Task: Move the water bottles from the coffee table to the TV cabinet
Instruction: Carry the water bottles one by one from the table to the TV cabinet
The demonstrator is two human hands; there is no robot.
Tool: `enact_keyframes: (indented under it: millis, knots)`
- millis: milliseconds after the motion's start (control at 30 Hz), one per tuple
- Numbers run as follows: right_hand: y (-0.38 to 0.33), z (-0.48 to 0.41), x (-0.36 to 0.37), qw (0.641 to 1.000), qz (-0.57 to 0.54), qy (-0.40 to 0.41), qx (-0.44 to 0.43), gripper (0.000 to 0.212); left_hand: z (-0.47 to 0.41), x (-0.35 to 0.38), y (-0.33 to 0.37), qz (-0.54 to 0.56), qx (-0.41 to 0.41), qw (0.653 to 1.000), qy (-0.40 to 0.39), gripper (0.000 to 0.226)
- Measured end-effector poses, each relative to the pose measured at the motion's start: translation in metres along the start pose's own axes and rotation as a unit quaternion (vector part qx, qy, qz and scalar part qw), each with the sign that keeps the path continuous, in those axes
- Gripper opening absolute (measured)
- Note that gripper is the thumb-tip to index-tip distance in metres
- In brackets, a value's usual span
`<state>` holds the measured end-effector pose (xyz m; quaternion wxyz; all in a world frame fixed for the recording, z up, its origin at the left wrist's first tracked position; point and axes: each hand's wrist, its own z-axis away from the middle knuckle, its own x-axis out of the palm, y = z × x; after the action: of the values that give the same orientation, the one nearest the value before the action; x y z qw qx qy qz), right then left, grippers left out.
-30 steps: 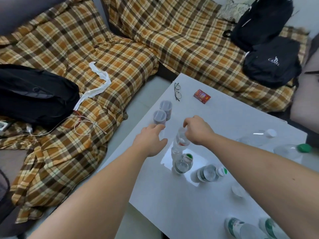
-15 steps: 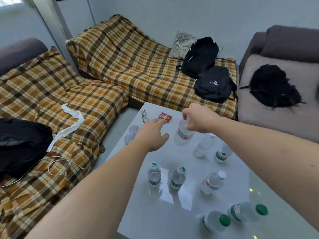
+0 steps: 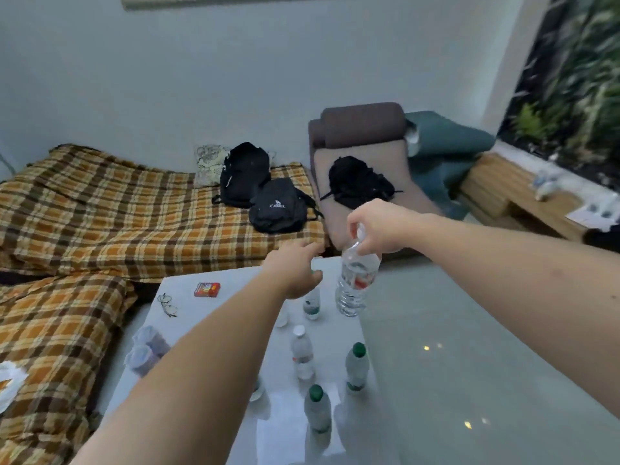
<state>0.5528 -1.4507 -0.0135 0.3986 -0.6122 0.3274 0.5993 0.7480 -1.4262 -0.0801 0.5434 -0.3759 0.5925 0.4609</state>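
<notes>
Your right hand (image 3: 379, 226) is clenched around the neck of a clear water bottle (image 3: 356, 280) with a red-marked label, which hangs upright from your fingers, lifted clear above the far edge of the white coffee table (image 3: 208, 333). Your left hand (image 3: 295, 268) reaches out just to the left of that bottle, fingers loosely curled and holding nothing, hovering right over a green-capped bottle (image 3: 312, 302) whose top it partly hides. Below your hands, nearer you, three more bottles stand on the table: a white-capped bottle (image 3: 302, 354), a green-capped one to the right (image 3: 357, 367), and another green-capped one closest to you (image 3: 317, 411). To the left of your left hand lie a red box (image 3: 207, 289) and a pair of glasses (image 3: 167, 305). Beyond your right hand, far right, sits the wooden TV cabinet (image 3: 510, 196), blurred.
</notes>
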Motion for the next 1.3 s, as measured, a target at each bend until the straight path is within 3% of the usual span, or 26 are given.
enact_keyframes:
  millis: [167,300,400,733,867,967,1100,1300]
  knots:
    - [0.079,0.111,-0.003,0.988,0.021,0.019,0.153,0.021,-0.05,0.014,0.125,0.017,0.167,0.986,-0.004,0.053]
    - [0.12,0.212,0.01,0.959,0.03,-0.012,0.283,0.021,-0.055,0.035,0.22,0.1,0.256,0.961,-0.038,0.053]
    - [0.139,0.287,0.023,0.929,0.028,-0.013,0.369,0.019,-0.046,0.052,0.281,0.131,0.31,0.939,-0.074,0.052]
    - [0.166,0.532,0.073,0.806,-0.048,0.034,0.589,0.016,0.013,0.108,0.472,0.029,0.478,0.868,-0.133,0.052]
    - [0.182,0.614,0.091,0.763,-0.1,0.043,0.637,0.017,0.044,0.122,0.551,0.021,0.517,0.843,-0.145,0.052]
    - [0.199,0.661,0.091,0.767,-0.092,0.002,0.635,0.019,0.065,0.124,0.597,0.011,0.541,0.826,-0.158,0.053]
    - [0.227,0.709,0.077,0.762,-0.056,-0.033,0.645,0.023,0.069,0.113,0.657,0.056,0.512,0.842,-0.162,0.052]
    - [0.285,0.759,0.071,0.74,-0.074,0.001,0.669,0.014,0.063,0.114,0.743,0.057,0.544,0.824,-0.151,0.052]
